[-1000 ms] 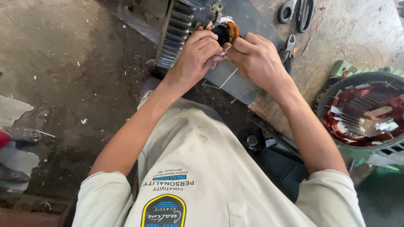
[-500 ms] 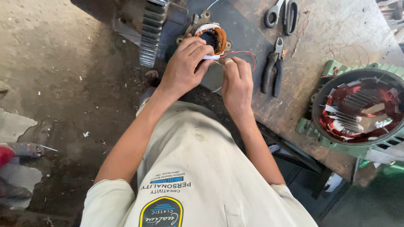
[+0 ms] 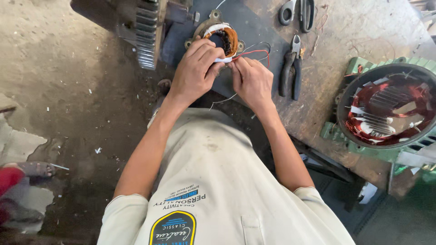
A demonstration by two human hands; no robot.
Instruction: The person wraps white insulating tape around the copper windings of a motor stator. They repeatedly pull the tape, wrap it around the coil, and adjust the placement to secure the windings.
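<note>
A small round stator with copper windings lies on a dark mat at the bench's near edge. My left hand rests against its front, fingers pinching a white sleeve on the wire leads. My right hand sits just to the right, fingertips closed on the same white sleeve. Red and black wires loop from the stator toward my right hand.
Black-handled pliers lie right of my hands, scissors farther back. A large green motor housing with copper windings stands at the right. A finned grey motor body is at the left. Someone's sandalled foot shows at far left.
The view has shifted so bench and stator sit lower and more central. My right hand has moved in closer to my left, both now pinching the white sleeve on the leads.
</note>
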